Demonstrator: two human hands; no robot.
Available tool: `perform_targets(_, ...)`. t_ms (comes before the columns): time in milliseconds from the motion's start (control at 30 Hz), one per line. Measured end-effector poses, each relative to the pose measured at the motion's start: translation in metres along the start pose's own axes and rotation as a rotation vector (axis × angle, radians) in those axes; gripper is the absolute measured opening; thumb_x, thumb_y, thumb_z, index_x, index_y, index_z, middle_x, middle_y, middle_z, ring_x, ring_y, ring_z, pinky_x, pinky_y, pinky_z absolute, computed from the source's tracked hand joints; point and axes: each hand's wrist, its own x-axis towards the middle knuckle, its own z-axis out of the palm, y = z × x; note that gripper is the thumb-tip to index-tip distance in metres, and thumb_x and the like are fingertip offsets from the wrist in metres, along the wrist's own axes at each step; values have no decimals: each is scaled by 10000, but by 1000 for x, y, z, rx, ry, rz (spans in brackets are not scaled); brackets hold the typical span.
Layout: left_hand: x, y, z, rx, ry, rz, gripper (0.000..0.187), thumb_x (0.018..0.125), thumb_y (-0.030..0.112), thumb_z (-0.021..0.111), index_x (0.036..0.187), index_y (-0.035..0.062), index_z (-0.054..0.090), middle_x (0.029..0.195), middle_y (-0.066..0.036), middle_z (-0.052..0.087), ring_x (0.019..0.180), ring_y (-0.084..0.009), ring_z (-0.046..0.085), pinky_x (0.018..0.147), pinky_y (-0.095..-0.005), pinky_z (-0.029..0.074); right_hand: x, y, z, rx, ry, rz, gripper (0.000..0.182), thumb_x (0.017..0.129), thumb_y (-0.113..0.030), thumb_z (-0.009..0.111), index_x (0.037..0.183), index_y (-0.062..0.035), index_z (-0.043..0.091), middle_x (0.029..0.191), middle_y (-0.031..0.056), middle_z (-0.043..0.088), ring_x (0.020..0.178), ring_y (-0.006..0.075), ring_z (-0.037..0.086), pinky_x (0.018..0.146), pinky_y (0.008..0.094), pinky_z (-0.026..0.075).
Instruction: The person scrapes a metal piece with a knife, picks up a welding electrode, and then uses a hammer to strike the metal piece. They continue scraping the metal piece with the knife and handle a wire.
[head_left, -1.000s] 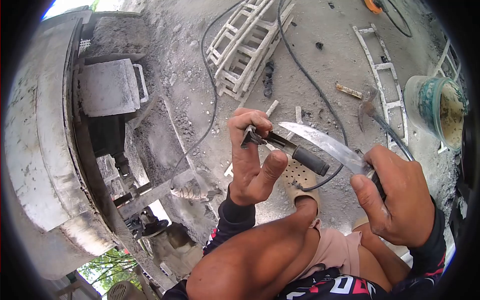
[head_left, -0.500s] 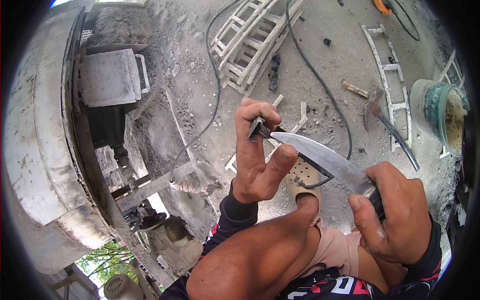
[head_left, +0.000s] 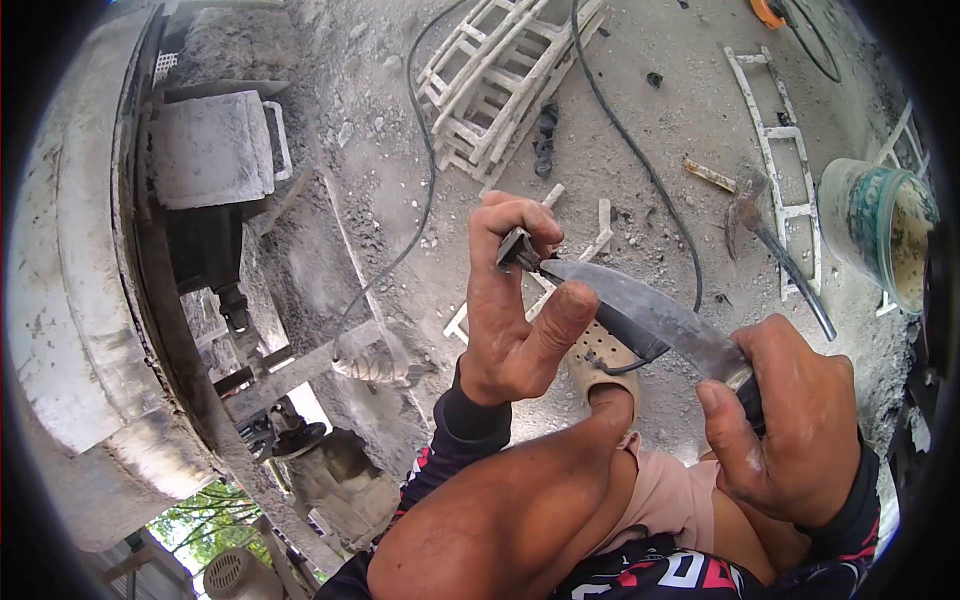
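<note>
My right hand grips the dark handle of a knife with a broad, grey, curved blade. The blade points up and left, its tip close to a small black piece. My left hand is curled around that black piece with its fingers, thumb held apart. What the piece is I cannot make out. A longer dark part shows behind the blade and below it; whether it joins the piece is hidden. Under the hands is a beige perforated clog on a foot.
A hammer lies on the dusty ground beside a ladder-like frame. Similar frames are stacked ahead. A cloudy bucket stands right. A black cable crosses the ground. Large whitish machinery fills the left.
The blade has tilted slightly, showing a darker face, and the right hand has shifted a little. The left hand keeps its hold on the black piece. The view has moved slightly.
</note>
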Motion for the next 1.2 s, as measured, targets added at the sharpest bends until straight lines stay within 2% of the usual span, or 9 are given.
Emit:
perform_targets(67,0,-1,0,1,-3,-4,590,915,383,760,1248,23,433,1092,-84,419,943,-161,401,875,-312,365,2,1,1,-60,60,-76,302,826,-157,748,1018,5,581,791,133,578,594,334,612,503,425,426)
perform_targets(400,-1,-2,-3,6,-22,-60,578,917,381,758,1244,23,443,1087,-85,430,949,-164,414,875,-316,371,5,4,5,-99,62,-91,301,832,-165,749,1011,8,579,787,126,561,605,322,607,500,426,416)
perform_targets(600,6,3,-14,173,-162,-45,550,917,343,740,1221,-9,446,1025,-108,471,877,-176,450,800,-311,411,3,8,8,-121,-66,-48,294,857,-183,740,977,4,548,773,129,542,587,345,588,489,438,434)
perform_targets(667,8,5,-17,314,-229,-35,547,913,337,731,1212,-27,453,1005,-133,481,852,-204,495,767,-331,443,3,8,11,-25,-59,-26,289,880,-191,730,959,0,527,750,147,553,577,385,583,499,474,450)
perform_targets(767,9,8,-17,381,-249,-84,555,916,355,721,1208,-37,457,1000,-152,482,860,-238,533,764,-365,466,4,15,12,205,-159,62,283,906,-190,718,952,0,514,712,169,563,568,416,578,507,491,456)
perform_targets(867,8,3,-23,468,-306,-89,553,928,369,705,1211,-38,461,996,-160,487,861,-253,547,741,-366,474,6,17,20,305,-151,91,277,931,-184,699,947,4,496,675,195,566,570,436,583,507,498,454)
perform_targets(1000,3,-4,-22,475,-291,-86,538,946,380,685,1210,-31,458,992,-149,487,845,-230,536,720,-349,467,5,14,34,186,-98,99,281,946,-183,686,938,10,483,659,208,571,574,438,592,506,504,448)
perform_targets(1067,4,3,-19,394,-261,-207,529,963,397,666,1205,-23,453,962,-128,490,808,-203,515,695,-338,455,5,16,44,262,-70,76,286,950,-185,686,931,9,477,659,209,572,574,440,594,501,506,442)
perform_targets(1200,7,3,-20,445,-259,-196,522,971,407,655,1189,-20,449,927,-109,490,759,-183,489,670,-338,441,8,25,45,495,-167,111,294,952,-200,693,936,0,479,676,197,575,569,430,591,490,496,446)
